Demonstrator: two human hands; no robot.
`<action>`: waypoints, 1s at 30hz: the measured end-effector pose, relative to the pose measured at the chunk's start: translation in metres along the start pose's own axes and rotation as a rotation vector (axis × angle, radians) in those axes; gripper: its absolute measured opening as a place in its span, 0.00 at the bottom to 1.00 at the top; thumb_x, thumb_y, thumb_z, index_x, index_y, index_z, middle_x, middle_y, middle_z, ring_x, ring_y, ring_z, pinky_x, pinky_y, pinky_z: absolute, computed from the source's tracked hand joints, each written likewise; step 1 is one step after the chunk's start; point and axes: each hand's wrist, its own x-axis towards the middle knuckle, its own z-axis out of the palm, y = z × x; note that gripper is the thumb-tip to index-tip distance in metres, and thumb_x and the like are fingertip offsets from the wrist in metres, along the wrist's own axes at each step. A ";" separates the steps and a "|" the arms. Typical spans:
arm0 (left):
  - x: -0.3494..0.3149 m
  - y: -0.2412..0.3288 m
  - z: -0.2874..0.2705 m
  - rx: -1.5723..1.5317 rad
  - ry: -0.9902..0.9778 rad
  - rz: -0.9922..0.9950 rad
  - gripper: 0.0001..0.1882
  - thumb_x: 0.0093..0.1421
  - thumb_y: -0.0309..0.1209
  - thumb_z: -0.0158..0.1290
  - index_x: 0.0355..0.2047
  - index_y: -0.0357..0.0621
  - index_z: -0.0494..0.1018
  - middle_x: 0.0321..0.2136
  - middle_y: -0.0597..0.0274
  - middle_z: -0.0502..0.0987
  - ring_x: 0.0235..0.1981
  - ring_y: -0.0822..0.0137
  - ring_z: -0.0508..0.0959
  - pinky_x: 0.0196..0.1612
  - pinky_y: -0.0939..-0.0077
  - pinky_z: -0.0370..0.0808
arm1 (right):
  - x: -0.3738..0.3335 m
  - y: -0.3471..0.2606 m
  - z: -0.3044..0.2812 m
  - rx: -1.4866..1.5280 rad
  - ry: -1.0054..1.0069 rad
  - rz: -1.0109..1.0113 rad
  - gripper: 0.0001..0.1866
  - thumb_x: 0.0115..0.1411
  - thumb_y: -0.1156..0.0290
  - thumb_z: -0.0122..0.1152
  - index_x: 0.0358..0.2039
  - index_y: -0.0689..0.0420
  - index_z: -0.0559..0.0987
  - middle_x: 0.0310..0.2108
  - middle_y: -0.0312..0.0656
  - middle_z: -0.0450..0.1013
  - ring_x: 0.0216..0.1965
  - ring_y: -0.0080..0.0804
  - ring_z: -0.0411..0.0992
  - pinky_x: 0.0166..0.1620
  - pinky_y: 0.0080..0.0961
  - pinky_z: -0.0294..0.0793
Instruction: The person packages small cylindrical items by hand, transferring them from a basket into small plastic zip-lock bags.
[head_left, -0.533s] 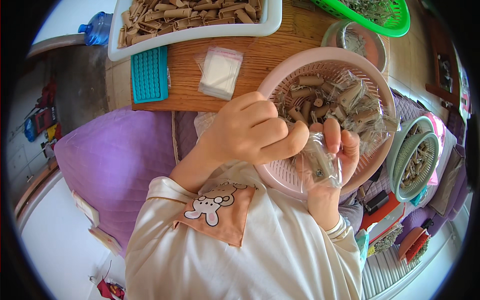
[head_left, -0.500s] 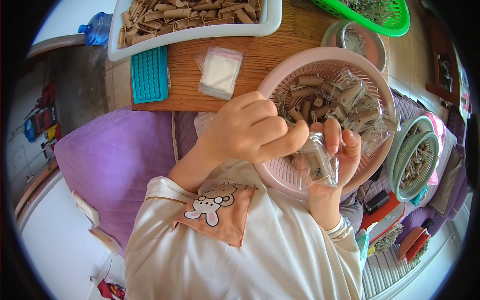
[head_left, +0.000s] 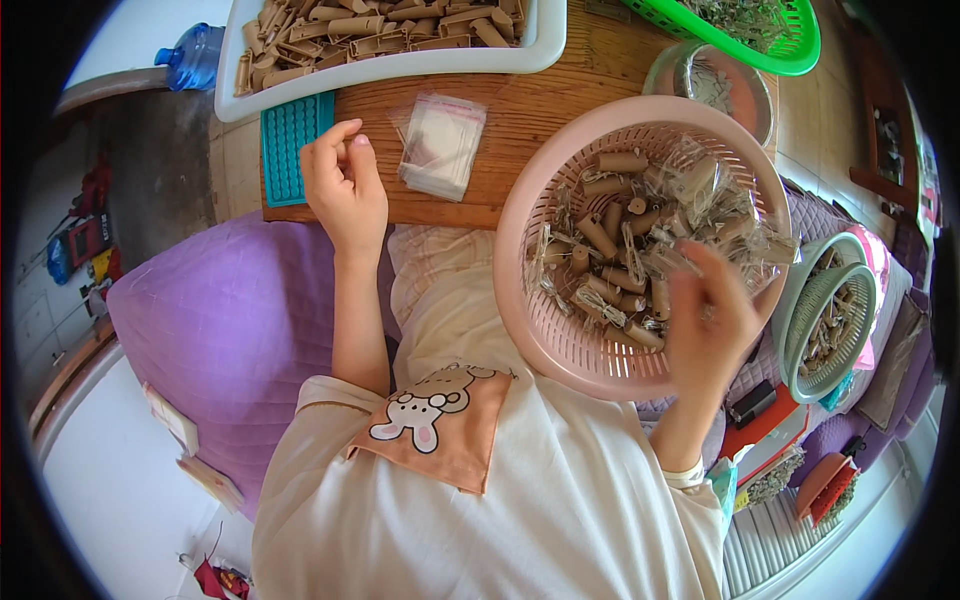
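Over the table's front edge, beside a teal ridged tray (head_left: 284, 150), my left hand (head_left: 345, 190) has loosely bent fingers. A gap shows between its thumb and fingers, and nothing is seen in it. My right hand (head_left: 712, 315), smeared by motion, is over the right side of a pink plastic basket (head_left: 515, 250). Its fingers look apart, with no bag visible in them. Brown cylindrical pieces (head_left: 597, 236) and crinkled clear bags with such pieces inside lie heaped in the basket. Flat clear bags (head_left: 445, 145) are stacked on the wooden table (head_left: 385, 105).
A white tub (head_left: 400, 68) of brown pieces stands at the back left. Behind the pink basket are a round container (head_left: 755, 90) and a green basket (head_left: 795, 45). Stacked pale green baskets (head_left: 790, 330) stand at right. A purple quilted cover (head_left: 220, 340) lies at left.
The clear bag with a brown piece has left my hands. My left hand swung left toward the teal tray, and my right hand moved slightly right over the basket.
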 end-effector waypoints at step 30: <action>-0.049 0.114 -0.029 -0.670 -0.891 0.152 0.26 0.49 0.51 0.53 0.38 0.43 0.66 0.14 0.64 0.67 0.12 0.70 0.68 0.17 0.78 0.64 | -0.009 -0.026 0.025 0.153 -0.115 -0.006 0.13 0.45 0.74 0.63 0.33 0.59 0.73 0.20 0.41 0.70 0.17 0.25 0.69 0.22 0.19 0.67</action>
